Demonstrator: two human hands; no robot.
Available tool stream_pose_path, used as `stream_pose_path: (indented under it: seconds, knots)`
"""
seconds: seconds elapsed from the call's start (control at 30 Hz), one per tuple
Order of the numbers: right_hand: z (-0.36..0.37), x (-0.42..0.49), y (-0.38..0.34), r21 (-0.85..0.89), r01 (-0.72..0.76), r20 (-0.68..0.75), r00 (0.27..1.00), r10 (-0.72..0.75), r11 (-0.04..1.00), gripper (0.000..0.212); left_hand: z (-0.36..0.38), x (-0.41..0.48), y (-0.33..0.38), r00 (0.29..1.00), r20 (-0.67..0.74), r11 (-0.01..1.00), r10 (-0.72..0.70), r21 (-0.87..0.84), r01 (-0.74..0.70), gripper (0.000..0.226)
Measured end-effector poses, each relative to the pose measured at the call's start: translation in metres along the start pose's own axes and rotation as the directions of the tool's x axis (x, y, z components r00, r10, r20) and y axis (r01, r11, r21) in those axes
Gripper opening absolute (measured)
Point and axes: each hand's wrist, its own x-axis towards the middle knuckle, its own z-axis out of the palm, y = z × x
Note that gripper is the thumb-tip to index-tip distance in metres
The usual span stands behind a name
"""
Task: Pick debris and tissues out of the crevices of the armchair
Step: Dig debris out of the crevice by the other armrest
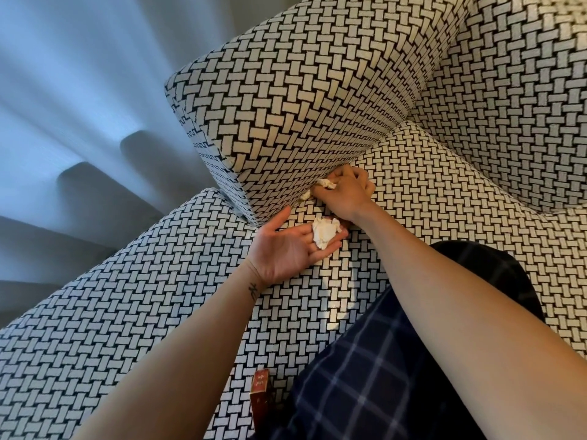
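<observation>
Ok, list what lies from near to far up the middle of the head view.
Red box, left hand, crumpled tissue on its fingers, right hand pinching a second tissue, armrest.

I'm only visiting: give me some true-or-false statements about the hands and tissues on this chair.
1. The left hand lies palm up with a crumpled tissue on its fingers. True.
2. The right hand is empty. False: it pinches a second tissue at the crevice beside the armrest.
3. The upholstery is plain red. False: the armchair has a black-and-white weave.
4. A red box lies on the seat beside the person's leg. True.
</observation>
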Motion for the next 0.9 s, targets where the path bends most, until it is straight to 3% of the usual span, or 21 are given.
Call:
stream_pose_path:
  seconds: [0.13, 0.27, 0.43, 0.5, 0.6, 0.83, 0.9]
  knots:
    - [-0.009, -0.007, -0.005, 0.034, -0.017, 0.029, 0.999, 0.016, 0.999, 0.026, -0.001, 0.0, 0.001, 1.0, -0.028, 1.0, -0.01, -0.011, 0.01, 0.085]
    - [-0.016, -0.01, -0.005, 0.08, -0.028, 0.093, 0.995, 0.02, 0.996, 0.048, -0.003, 0.0, 0.001, 1.0, -0.02, 1.0, -0.011, -0.001, 0.011, 0.086]
    - [-0.031, -0.03, -0.007, 0.155, 0.059, 0.215, 0.972, -0.092, 0.986, 0.037, -0.002, 0.003, 0.002, 0.998, -0.066, 1.0, 0.013, -0.003, -0.013, 0.081]
    - [-0.032, -0.038, -0.002, 0.093, 0.108, 0.256, 0.958, -0.129, 0.99, 0.047, 0.001, 0.003, 0.001, 0.993, -0.112, 0.999, 0.03, -0.033, -0.034, 0.073]
    - [-0.032, -0.047, 0.005, -0.034, 0.223, 0.303, 0.931, -0.203, 0.974, 0.039, 0.007, 0.002, -0.001, 0.989, -0.144, 0.998, 0.044, -0.034, -0.049, 0.067]
    - [-0.014, -0.062, -0.002, -0.227, 0.333, 0.259, 0.927, -0.273, 0.915, 0.043, 0.017, -0.003, -0.006, 0.987, -0.123, 0.994, 0.102, 0.056, -0.096, 0.045]
    - [-0.007, -0.065, -0.004, -0.274, 0.333, 0.276, 0.926, -0.258, 0.902, 0.047, 0.02, -0.004, -0.007, 0.985, -0.139, 0.994, 0.106, 0.049, -0.1, 0.049]
